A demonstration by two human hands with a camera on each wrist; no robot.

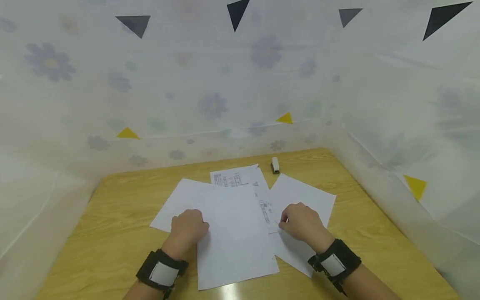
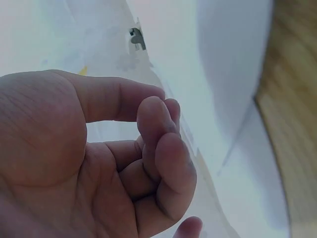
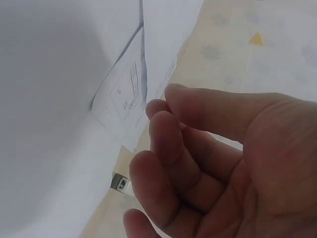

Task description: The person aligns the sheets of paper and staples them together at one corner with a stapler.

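Note:
Several white paper sheets lie overlapped on a wooden table (image 1: 112, 216). A large blank sheet (image 1: 236, 237) is on top in the middle, and a printed sheet (image 1: 240, 177) sticks out behind it. My left hand (image 1: 189, 225) rests knuckles-up on the left part of the blank sheet. In the left wrist view its fingers (image 2: 163, 148) are curled in toward the palm and hold nothing. My right hand (image 1: 296, 221) sits at the right edge of the printed strip, over another blank sheet (image 1: 305, 193). Its fingers (image 3: 168, 144) are also curled, with nothing seen between them.
A small white stapler (image 1: 275, 165) stands behind the papers near the table's far edge. Translucent flowered sheeting (image 1: 225, 96) walls the table at the back and on both sides. Bare wood shows left and right of the papers.

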